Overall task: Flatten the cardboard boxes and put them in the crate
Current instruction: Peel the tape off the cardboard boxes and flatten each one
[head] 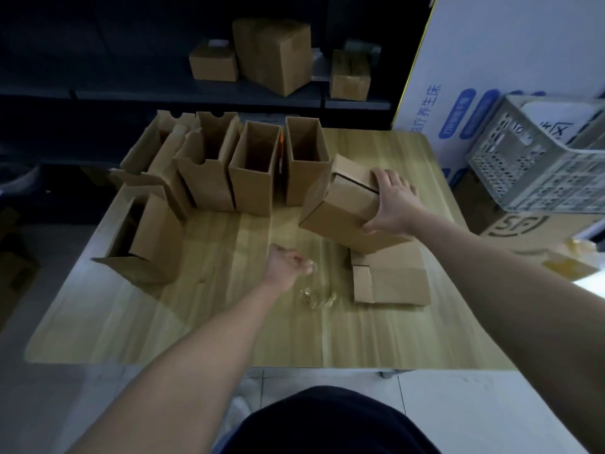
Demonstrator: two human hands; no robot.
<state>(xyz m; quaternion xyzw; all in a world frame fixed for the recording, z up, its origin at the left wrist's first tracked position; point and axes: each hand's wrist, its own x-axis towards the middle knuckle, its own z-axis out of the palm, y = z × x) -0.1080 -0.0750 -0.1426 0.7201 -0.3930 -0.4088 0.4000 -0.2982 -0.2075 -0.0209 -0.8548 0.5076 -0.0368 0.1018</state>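
By table edge, hand on box

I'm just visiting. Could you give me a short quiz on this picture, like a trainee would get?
1. True or false: the right hand grips a tilted box.
2. Where is the crate? A on the shelf; B right of the table; C in the person's lap.
3. Fill in: the boxes standing at the back are ____ at the top.
Key: 1 true; 2 B; 3 open.
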